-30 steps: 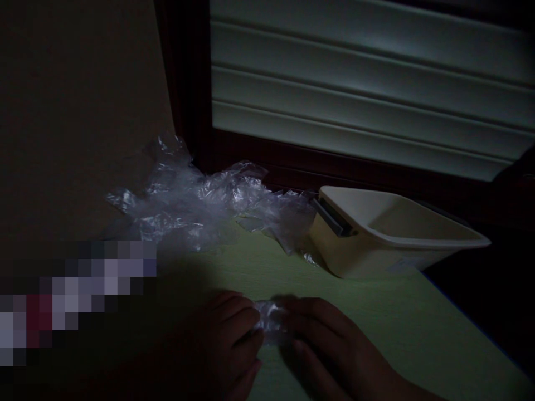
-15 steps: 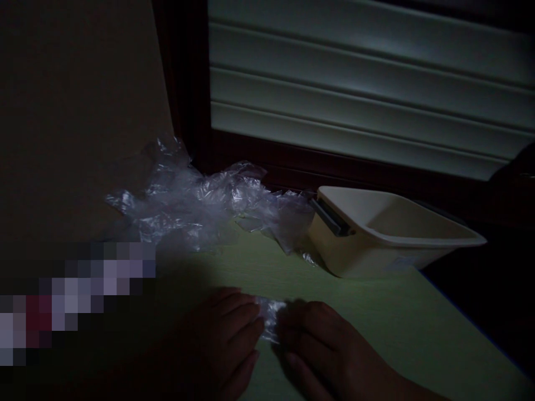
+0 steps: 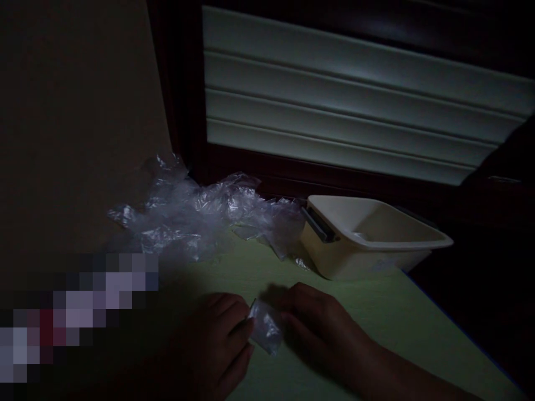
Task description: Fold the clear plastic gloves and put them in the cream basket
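A small, folded clear plastic bag [image 3: 266, 328] lies between my two hands, just above or on the pale green table. My left hand [image 3: 228, 340] is closed on its left edge, thumb and fingers pressed together. On the other side, my right hand [image 3: 320, 323] has its fingers bent and closed at the bag's right edge; the fingertips are partly hidden in shadow. The bag is tilted and looks shiny and flattened. Whether anything is inside it cannot be made out in the dim light.
Crumpled clear plastic bags [image 3: 188, 211] are heaped at the table's back left. A cream plastic bin [image 3: 355, 259] with a dark handle stands at the back right, something pale inside. The table's [image 3: 418, 340] right edge slopes away. Behind is a slatted panel [image 3: 334, 117].
The plastic bag has turned and shows more of its face between my hands. My right hand has shifted slightly and its fingers cover less of it. The view has tilted a little.
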A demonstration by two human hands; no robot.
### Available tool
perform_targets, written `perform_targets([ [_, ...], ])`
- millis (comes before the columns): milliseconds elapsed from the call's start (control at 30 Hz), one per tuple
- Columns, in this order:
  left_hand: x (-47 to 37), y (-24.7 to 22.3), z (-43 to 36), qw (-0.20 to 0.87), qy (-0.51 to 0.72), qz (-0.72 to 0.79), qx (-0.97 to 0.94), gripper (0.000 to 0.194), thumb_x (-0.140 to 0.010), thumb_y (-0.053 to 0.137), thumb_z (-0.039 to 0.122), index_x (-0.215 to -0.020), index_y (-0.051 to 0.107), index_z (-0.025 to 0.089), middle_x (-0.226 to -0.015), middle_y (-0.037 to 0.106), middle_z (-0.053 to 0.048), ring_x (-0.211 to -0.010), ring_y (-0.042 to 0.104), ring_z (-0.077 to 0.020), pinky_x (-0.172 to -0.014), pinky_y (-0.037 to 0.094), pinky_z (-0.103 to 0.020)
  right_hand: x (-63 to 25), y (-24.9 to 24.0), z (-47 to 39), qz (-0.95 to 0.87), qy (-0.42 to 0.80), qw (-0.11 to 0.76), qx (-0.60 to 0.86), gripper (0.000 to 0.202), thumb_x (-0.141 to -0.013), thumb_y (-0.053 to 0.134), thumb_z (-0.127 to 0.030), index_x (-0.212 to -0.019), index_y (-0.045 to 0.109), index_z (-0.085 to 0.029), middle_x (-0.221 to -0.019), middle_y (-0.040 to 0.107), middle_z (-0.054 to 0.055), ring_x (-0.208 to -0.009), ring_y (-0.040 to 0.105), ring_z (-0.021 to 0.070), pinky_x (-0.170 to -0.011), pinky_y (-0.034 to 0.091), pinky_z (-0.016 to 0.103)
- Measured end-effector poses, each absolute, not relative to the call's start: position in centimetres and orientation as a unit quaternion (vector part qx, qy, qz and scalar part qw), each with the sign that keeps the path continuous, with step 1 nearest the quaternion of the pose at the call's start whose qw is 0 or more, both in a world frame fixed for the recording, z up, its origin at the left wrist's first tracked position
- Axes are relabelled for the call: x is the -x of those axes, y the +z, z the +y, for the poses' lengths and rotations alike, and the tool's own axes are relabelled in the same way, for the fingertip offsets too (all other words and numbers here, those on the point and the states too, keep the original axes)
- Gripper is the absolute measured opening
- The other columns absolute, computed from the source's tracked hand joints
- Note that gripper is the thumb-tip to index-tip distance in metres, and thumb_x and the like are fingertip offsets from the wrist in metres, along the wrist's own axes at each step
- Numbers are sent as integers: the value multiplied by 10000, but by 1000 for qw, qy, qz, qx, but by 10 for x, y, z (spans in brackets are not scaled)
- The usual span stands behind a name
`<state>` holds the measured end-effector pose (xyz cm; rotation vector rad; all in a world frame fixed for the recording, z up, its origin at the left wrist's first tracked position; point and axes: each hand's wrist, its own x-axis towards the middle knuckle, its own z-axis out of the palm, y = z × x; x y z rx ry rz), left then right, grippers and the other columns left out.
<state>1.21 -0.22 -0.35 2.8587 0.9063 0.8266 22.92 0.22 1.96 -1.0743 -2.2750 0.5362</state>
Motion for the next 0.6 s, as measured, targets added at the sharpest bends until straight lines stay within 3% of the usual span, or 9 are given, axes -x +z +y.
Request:
perform_targets([
  [133,-11,0,-2,27,258,296,-919,165,-830,462,80,-874,597,164,-908,604,-63,-847,549,-220,-755,502,-364,-214,28,24,-863,216,172,424,222,-804,566,-28,-968,652,-151,-877,633,53,-801,589,163,-730,471,276],
  [233,-11,3,0,33,265,291,-919,172,-816,463,73,-880,597,160,-898,614,-67,-815,558,-224,-715,509,-367,-205,33,33,-865,246,145,412,204,-775,587,-26,-924,647,-151,-880,600,50,-780,555,163,-722,437,286],
  [467,-10,5,4,104,281,321,-898,229,-830,466,105,-995,604,184,-913,642,-60,-827,597,-219,-721,520,-365,-206,30,36,-809,346,204,430,236,-645,587,61,-704,535,-161,-669,506,-45,-608,470,98,-553,348,200],
  [600,-7,-1,12,205,360,409,-813,242,-780,572,211,-1019,611,218,-968,682,-52,-877,649,-211,-761,542,-344,-207,22,39,-746,414,282,438,175,-738,578,-41,-747,481,-186,-646,490,-55,-567,454,90,-510,345,188],
])
